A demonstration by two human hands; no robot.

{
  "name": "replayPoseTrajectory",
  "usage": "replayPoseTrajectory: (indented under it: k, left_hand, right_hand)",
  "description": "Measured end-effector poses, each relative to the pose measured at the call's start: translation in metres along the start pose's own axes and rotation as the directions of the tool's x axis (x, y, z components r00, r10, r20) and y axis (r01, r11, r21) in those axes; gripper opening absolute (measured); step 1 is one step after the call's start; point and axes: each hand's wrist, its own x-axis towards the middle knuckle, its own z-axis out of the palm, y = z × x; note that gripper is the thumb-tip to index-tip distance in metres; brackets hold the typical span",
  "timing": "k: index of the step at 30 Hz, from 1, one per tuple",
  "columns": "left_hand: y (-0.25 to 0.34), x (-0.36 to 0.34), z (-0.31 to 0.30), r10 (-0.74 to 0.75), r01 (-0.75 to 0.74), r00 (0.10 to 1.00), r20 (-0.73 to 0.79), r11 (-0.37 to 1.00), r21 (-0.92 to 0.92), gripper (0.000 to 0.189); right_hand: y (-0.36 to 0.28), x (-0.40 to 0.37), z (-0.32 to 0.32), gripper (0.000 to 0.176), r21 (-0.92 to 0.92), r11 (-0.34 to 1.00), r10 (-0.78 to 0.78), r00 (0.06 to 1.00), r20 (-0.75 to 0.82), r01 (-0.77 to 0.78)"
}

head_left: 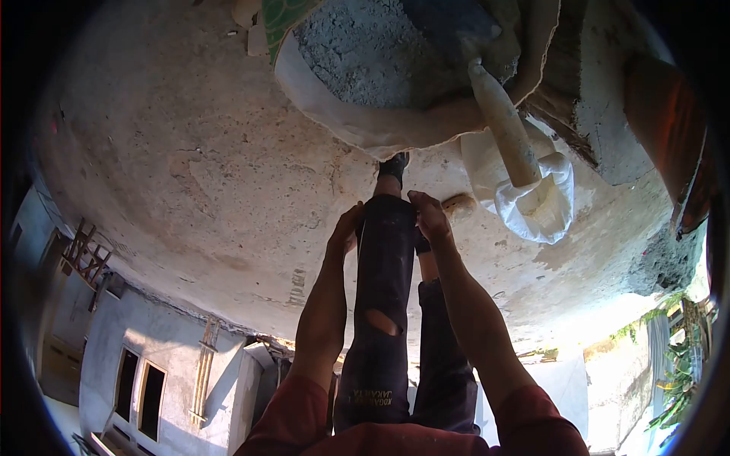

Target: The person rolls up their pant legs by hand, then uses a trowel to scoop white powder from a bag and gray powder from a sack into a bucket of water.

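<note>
My left hand (347,227) is at the left side of the dark trouser leg (386,258), near its hem, with fingers curled round the cloth and partly hidden behind it. On the other side, my right hand (431,217) grips the same leg at the hem, thumb uppermost. The trouser leg has a torn hole over the thigh and printed letters higher up. Below the hem, a bare ankle runs into a dark shoe (392,167). The second trouser leg (443,349) is set back to the right.
Ahead stands an open torn sack (334,110) of grey powder (365,53). A tool with a dark blade (452,23) and thick handle (503,125) leans over its edge. A white plastic bag (536,205) lies by the handle, on rough concrete (228,213). Boards (608,99) stand right.
</note>
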Motion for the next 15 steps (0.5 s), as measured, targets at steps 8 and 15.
replayPoseTrajectory:
  k: [8,15]
  left_hand:
    - [0.065,-0.064,0.097,0.555,-0.253,0.804,-0.212,0.642,0.723,0.039]
    - [-0.075,-0.117,0.191,0.517,-0.359,0.856,0.025,0.559,0.747,0.053]
  right_hand:
    - [-0.032,-0.105,-0.039,0.027,-0.728,0.618,-0.467,0.883,-0.036,0.297]
    - [0.051,-0.215,-0.081,0.044,-0.776,0.592,-0.399,0.916,-0.047,0.218]
